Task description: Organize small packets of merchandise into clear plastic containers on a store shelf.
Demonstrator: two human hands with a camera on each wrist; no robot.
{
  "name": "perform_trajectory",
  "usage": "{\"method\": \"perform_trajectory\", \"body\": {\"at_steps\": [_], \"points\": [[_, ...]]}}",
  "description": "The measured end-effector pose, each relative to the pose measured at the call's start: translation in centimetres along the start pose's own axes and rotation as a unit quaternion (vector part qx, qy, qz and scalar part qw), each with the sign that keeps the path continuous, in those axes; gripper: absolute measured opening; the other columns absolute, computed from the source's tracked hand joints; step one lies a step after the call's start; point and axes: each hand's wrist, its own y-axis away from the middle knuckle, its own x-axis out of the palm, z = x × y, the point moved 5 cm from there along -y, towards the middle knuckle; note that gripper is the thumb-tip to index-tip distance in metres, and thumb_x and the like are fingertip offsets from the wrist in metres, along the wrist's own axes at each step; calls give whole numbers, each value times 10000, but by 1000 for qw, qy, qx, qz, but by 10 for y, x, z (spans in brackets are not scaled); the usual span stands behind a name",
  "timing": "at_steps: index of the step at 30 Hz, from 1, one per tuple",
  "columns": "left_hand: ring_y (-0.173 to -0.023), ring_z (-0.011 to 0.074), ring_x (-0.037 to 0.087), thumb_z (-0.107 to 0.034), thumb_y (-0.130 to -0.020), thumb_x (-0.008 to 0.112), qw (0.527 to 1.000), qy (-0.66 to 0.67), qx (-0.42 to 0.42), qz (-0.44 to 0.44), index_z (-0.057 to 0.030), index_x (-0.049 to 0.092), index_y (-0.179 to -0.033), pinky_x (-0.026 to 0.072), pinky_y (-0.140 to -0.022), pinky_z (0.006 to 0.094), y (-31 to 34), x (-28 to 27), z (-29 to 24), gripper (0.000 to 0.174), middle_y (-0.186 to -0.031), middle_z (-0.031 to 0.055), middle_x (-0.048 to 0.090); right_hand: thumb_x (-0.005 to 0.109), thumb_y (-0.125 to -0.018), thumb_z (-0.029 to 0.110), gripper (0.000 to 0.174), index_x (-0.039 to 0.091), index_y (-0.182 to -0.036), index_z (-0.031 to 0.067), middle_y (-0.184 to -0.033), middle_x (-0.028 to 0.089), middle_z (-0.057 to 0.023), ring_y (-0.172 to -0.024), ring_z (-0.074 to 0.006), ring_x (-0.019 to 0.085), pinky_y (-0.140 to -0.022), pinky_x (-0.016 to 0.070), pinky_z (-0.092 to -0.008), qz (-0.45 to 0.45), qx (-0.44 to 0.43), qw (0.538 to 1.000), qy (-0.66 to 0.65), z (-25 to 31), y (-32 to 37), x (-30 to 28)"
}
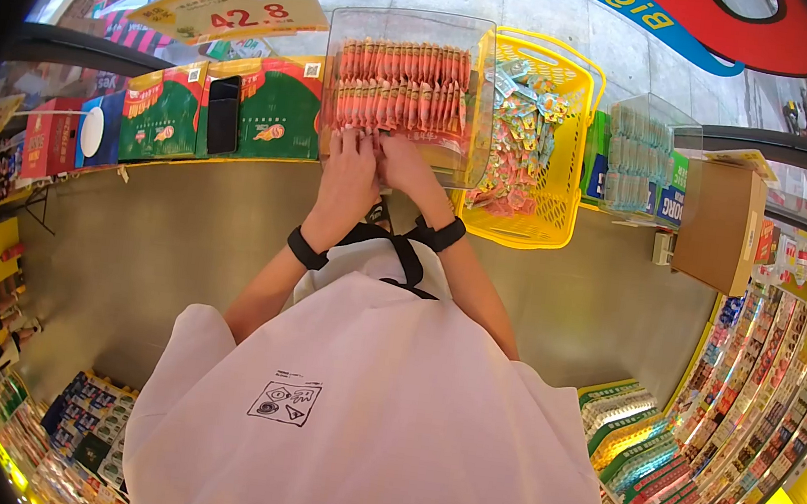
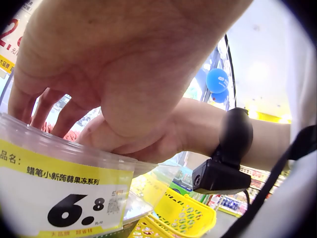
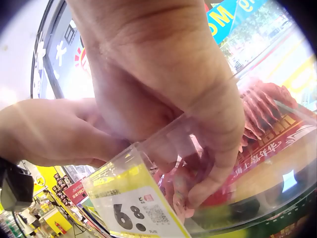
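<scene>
A clear bin holds rows of upright pink-red packets. My left hand reaches over its front left part; in the left wrist view the fingers of that left hand bend down behind the bin's rim, tips hidden. Close beside it, my right hand is inside the front of the bin. In the right wrist view my right hand has its fingers curled round a pink packet behind the clear wall. A price label reading 6.8 is on the bin's front.
Right of the bin stands a yellow basket with many small blue, green and pink packets. Beyond it are another clear bin and a brown carton. To the left, a black phone lies on green boxes, below a price sign.
</scene>
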Motion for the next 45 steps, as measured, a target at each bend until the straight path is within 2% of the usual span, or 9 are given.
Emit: {"method": "perform_trajectory", "body": {"at_steps": [4, 12, 19, 21, 25, 27, 37, 43, 45], "points": [[-1123, 502, 515, 28, -842, 596, 999, -21, 14, -31, 102, 563, -1212, 465, -982, 529, 1, 1, 0, 379, -1246, 307, 518, 657, -801, 87, 237, 665, -994, -52, -1045, 639, -322, -1034, -486, 597, -869, 508, -557, -7, -3, 1000, -22, 6, -1, -9], [-1125, 478, 532, -51, -914, 602, 999, -38, 12, -30, 96, 609, -1149, 482, -961, 513, 1, 7, 1, 278, -1237, 280, 549, 664, -811, 81, 155, 668, -850, -69, -852, 659, -311, -890, -498, 649, -786, 524, -536, -35, -1, 999, -4, 19, 5, -25], [-1131, 478, 533, -63, -926, 601, 999, -41, 8, -19, 97, 617, -1146, 493, -957, 515, 1, 2, -2, 272, -1238, 279, 558, 673, -820, 104, 175, 671, -859, -66, -864, 660, -316, -909, -499, 650, -800, 524, -538, -43, -10, 999, -6, 19, 7, -25], [-1172, 467, 530, -51, -914, 602, 999, -32, -17, 5, 102, 610, -1149, 499, -972, 507, 0, 2, -3, 281, -1245, 273, 559, 674, -826, 111, 184, 671, -864, -69, -861, 661, -313, -908, -494, 654, -796, 525, -536, -47, -3, 999, -6, 18, 7, -25], [-1220, 446, 524, -32, -895, 602, 1000, -12, 3, -4, 110, 601, -1157, 495, -1007, 495, -1, -5, -11, 299, -1264, 267, 560, 671, -834, 120, 196, 671, -872, -71, -877, 664, -316, -914, -491, 658, -793, 525, -537, -64, -3, 998, 4, 22, 8, -30], [-1252, 429, 517, -11, -871, 603, 1000, 0, 3, 10, 119, 590, -1173, 486, -1035, 486, 0, -7, -14, 329, -1285, 265, 559, 664, -843, 124, 199, 671, -877, -73, -888, 665, -320, -913, -491, 660, -793, 525, -539, -44, 29, 998, -18, 21, 9, -31], [-1236, 430, 522, 15, -840, 611, 1000, -14, 14, 9, 112, 594, -1192, 474, -1039, 484, 0, -3, -18, 365, -1307, 265, 556, 684, -822, 101, 200, 666, -888, -87, -883, 667, -314, -891, -483, 666, -784, 535, -520, -40, 29, 999, -6, 24, 10, -39], [-1223, 426, 525, 20, -848, 601, 1000, -4, 2, 17, 107, 593, -1205, 472, -1031, 489, -3, -4, -24, 368, -1312, 256, 554, 662, -786, 39, 115, 655, -845, -60, -853, 673, -288, -872, -460, 674, -767, 533, -509, -32, 31, 999, -6, 12, 13, -40], [-1215, 424, 528, 25, -853, 594, 1000, 1, -2, 24, 94, 604, -1197, 479, -1019, 481, -3, -7, -29, 351, -1314, 236, 560, 653, -766, 13, 80, 645, -824, -42, -824, 675, -259, -844, -451, 670, -737, 529, -499, -82, -30, 996, -35, 13, 15, -43]]}}
